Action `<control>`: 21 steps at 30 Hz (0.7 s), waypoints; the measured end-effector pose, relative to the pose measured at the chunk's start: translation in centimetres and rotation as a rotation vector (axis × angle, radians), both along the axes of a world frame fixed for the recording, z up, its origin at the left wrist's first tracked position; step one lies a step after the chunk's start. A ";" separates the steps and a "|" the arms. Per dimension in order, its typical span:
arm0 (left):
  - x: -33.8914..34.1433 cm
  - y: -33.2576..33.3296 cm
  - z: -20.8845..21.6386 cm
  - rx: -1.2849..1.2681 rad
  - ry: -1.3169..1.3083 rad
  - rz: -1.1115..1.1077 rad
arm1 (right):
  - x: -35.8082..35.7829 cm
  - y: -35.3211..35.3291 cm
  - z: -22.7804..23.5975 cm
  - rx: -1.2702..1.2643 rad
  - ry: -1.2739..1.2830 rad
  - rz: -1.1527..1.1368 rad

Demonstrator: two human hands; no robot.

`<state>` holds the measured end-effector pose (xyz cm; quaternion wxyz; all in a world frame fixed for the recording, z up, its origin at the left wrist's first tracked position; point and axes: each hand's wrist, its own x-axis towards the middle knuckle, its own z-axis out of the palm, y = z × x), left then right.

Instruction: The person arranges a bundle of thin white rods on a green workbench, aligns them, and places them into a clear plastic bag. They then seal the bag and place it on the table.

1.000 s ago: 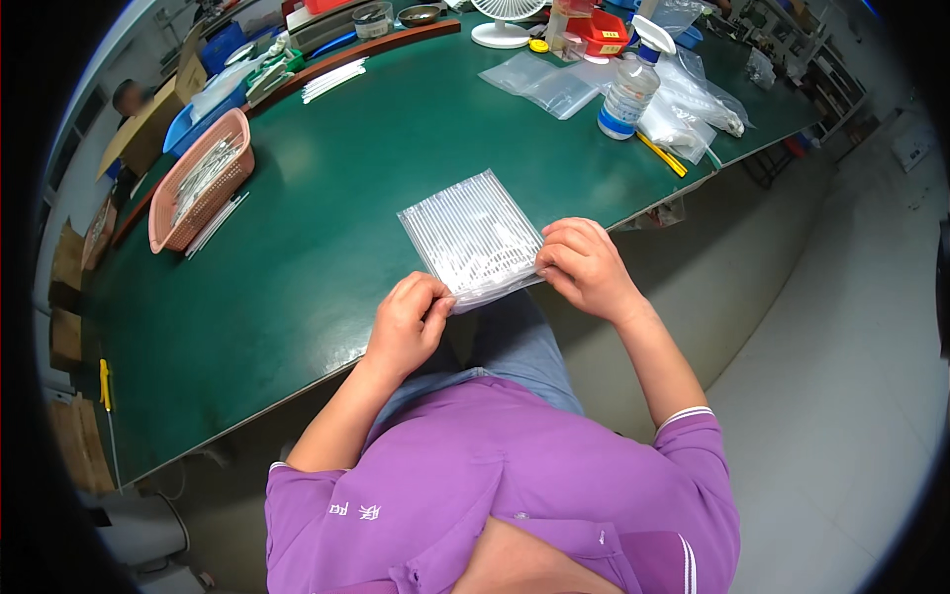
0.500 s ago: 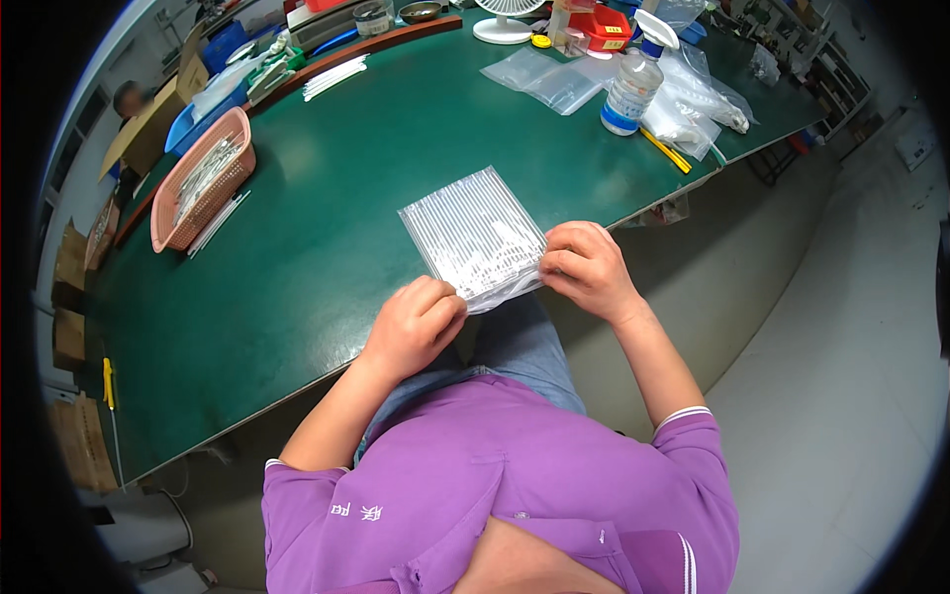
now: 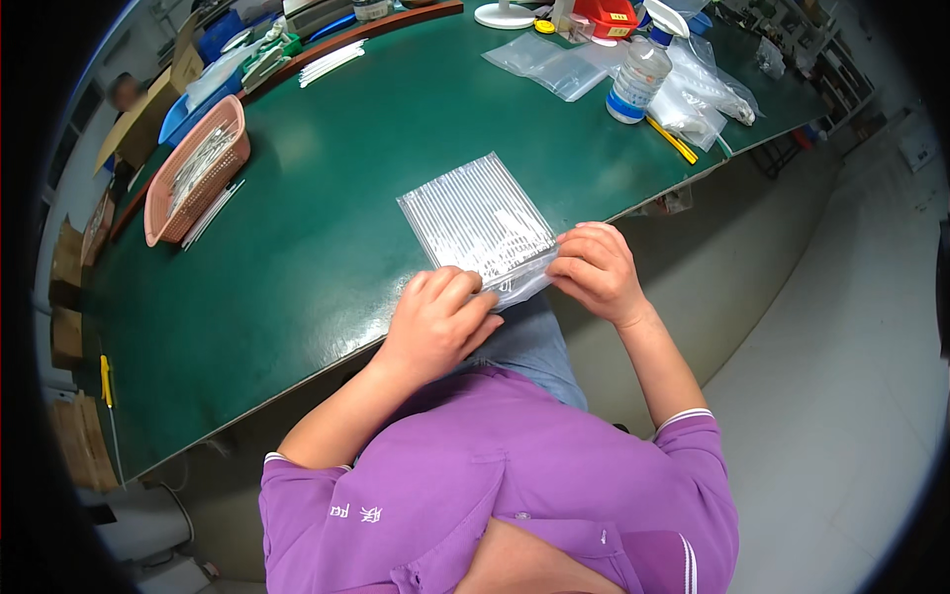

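Note:
A clear plastic bag (image 3: pixel 478 216) lies at the table's near edge, a flat row of thin whitish sticks inside it. Its loose, crinkled end faces me and overhangs the edge. My left hand (image 3: pixel 442 322) rests on the near left part of this end, fingers curled onto the film. With bent fingers, my right hand (image 3: pixel 598 271) pinches the near right corner. Both thumbs are partly hidden, so the exact grip underneath does not show.
A pink basket (image 3: pixel 237 156) of thin sticks stands at left, with loose sticks (image 3: pixel 213 215) beside it. More white sticks (image 3: pixel 332 62) lie at the back. A spray bottle (image 3: pixel 638 79), flat plastic bags (image 3: pixel 554 67) and a yellow cutter (image 3: pixel 672 141) sit at the far right.
My left hand has slid right along the bag's near end. My right hand has shifted slightly right, and more of the loose film shows between the hands.

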<state>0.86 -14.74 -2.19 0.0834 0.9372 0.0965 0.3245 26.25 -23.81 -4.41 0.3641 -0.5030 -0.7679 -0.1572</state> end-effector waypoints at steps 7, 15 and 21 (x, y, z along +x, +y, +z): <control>2.6 0.6 0.5 -0.348 0.094 0.044 | -0.3 0.5 1.0 -0.028 0.072 -0.020; 3.2 2.6 1.9 -0.970 0.307 0.083 | -1.9 0.3 0.9 0.068 -0.022 0.033; 3.3 2.7 1.5 -1.109 0.211 0.224 | -2.1 -0.7 -0.8 0.106 -0.020 0.024</control>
